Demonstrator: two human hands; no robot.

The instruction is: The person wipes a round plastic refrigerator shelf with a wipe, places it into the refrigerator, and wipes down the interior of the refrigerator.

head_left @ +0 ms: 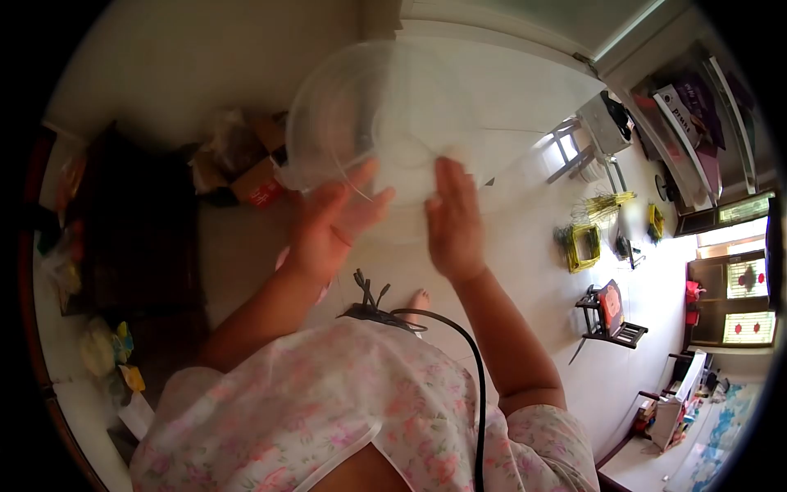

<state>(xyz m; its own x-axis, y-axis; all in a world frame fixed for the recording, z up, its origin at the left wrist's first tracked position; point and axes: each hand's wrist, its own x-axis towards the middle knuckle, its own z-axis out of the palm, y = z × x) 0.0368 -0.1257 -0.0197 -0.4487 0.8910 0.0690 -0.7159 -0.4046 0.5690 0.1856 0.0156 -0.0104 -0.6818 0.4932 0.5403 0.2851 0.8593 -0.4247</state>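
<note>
A round, see-through plastic tub (328, 102), smeared by motion, is held up in front of me. My left hand (332, 225) grips its lower edge, with the thumb and fingers apart. A thin pale line, perhaps a wire handle or rim, crosses near those fingers. My right hand (455, 225) is raised on the right side of the tub, its fingers stretched upward. Whether the right fingertips touch the plastic cannot be made out.
Cardboard boxes and bags (258, 168) lie by the wall at left, near a dark cabinet (135, 221). On the tiled floor at right stand yellow wire frames (584, 248) and a small chair (611, 316). A black cable (471, 344) hangs over my floral top.
</note>
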